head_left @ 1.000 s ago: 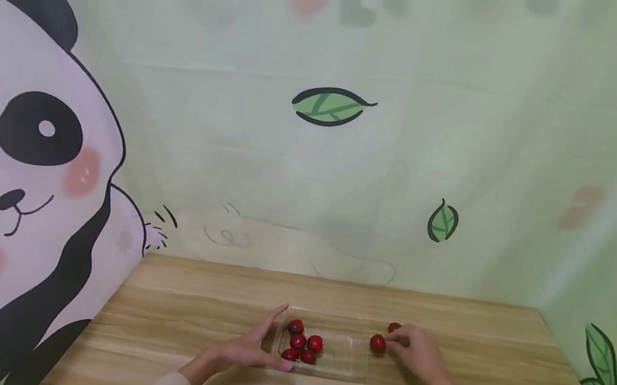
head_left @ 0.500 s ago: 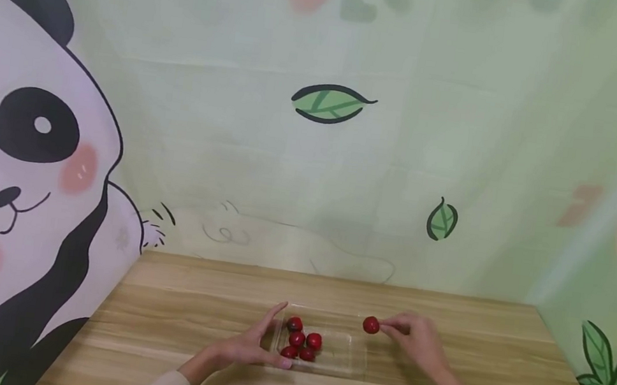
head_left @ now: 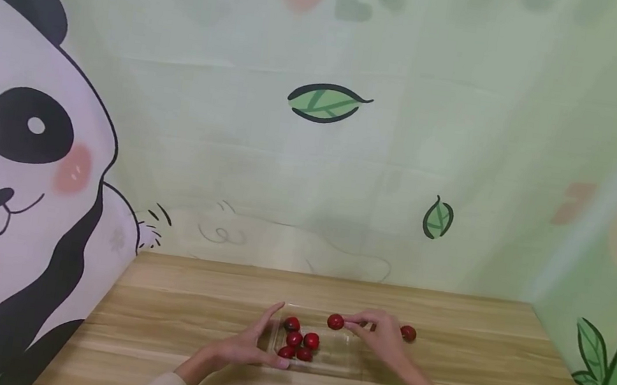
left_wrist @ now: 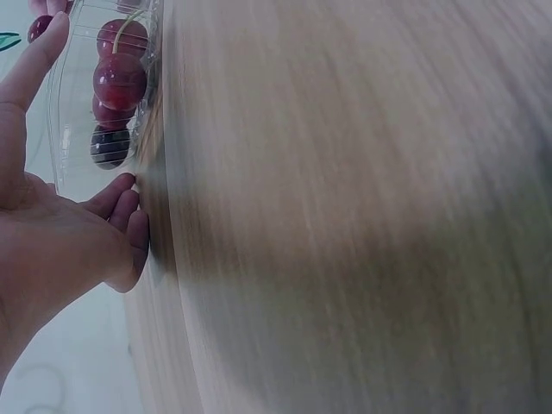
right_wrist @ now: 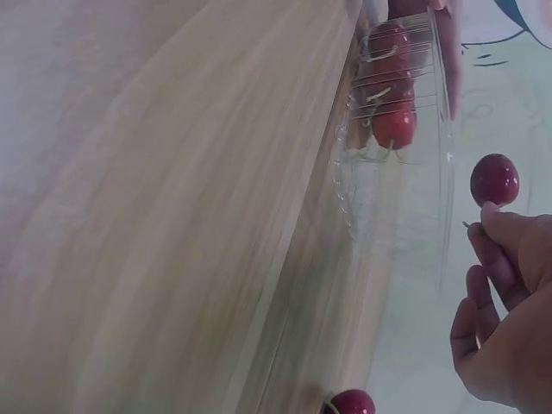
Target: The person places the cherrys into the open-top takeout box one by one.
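My left hand (head_left: pixel 246 342) holds the left end of a clear plastic container (head_left: pixel 344 359), thumb at the near side and index finger stretched along the far corner. Several dark red cherries (head_left: pixel 295 339) lie bunched in that container's left half; green stems show on some in the wrist views. Thumb and index finger of my right hand (head_left: pixel 383 338) pinch one cherry (head_left: pixel 335 322) at its end, above the container's far side. In the right wrist view this held cherry (right_wrist: pixel 495 179) hangs clear of the rim, while the other fingers curl loosely.
Another cherry (head_left: pixel 408 334) lies on the wooden table (head_left: pixel 204 289), just right of my right hand and partly behind it. Behind the table hangs a pale green cloth (head_left: pixel 233 145) printed with a panda and leaves.
My right hand has lifted one cherry off the table and carried it left over the container. The left hand and container have stayed in place.
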A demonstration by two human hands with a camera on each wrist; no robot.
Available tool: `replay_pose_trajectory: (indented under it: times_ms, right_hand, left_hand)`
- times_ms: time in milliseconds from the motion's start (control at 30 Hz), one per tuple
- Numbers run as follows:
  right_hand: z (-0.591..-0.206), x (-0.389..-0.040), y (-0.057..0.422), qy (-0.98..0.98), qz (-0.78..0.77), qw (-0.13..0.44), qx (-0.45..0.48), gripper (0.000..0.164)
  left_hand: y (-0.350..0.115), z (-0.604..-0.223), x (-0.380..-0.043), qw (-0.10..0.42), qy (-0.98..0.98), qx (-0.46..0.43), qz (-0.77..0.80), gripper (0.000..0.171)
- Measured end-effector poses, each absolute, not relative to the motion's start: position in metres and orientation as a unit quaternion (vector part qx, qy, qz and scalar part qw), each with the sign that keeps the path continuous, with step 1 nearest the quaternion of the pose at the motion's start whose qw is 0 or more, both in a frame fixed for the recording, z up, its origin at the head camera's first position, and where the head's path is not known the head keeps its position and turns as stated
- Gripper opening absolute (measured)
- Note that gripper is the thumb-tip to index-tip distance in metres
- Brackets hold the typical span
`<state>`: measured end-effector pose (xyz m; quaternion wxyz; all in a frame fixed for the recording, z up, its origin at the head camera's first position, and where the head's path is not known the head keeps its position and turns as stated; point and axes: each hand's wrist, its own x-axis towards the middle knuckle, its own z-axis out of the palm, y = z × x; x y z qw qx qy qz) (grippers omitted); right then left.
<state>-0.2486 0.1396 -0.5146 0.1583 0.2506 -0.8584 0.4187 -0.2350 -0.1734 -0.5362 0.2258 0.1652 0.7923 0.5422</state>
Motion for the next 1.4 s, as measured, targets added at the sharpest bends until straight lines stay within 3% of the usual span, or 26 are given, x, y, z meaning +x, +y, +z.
replay_pose_trajectory:
  times_ms: [467, 833, 1067, 1400]
  right_hand:
    - [-0.529, -0.264, 0.106, -0.873, 0.376, 0.149, 0.274, 0.007]
    - [-0.541, -0.26, 0.093, -0.909, 0.276, 0.212, 0.228, 0.01]
    - [-0.544, -0.26, 0.091, -0.926, 0.223, 0.197, 0.232, 0.008]
    - [-0.546, -0.261, 0.089, -0.925, 0.178, 0.226, 0.247, 0.007]
  left_hand:
    - [-0.176, -0.536, -0.235, 0.224, 0.799, 0.17, 0.531, 0.122]
    - [-0.174, -0.535, -0.233, 0.228, 0.795, 0.175, 0.534, 0.123]
    - [-0.175, -0.535, -0.233, 0.232, 0.795, 0.17, 0.534, 0.124]
    - [-0.174, -0.534, -0.234, 0.227, 0.798, 0.169, 0.531, 0.123]
